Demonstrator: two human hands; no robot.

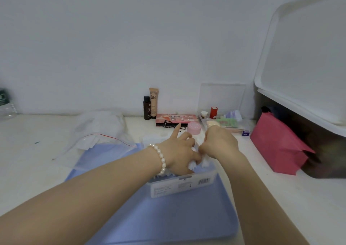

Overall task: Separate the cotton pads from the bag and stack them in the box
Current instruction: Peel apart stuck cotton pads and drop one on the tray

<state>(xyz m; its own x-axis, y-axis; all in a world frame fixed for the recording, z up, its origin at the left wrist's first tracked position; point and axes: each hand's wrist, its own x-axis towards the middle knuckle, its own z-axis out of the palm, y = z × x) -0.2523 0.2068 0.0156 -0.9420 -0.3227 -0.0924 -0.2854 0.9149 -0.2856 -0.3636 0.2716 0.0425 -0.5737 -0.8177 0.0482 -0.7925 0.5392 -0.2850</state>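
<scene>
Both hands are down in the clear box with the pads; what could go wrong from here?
The left hand and right hand crowd the small clear box, so the cotton pads may bunch instead of stacking flat. The box, sitting on the blue tray, could slide. Pads remain in the zip bag.

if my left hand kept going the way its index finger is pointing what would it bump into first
Probably the black hair clip lying in front of the makeup palette, just past the left hand's raised fingertip. Depth is hard to judge here, so the finger may pass above it and meet the palette instead.
</scene>
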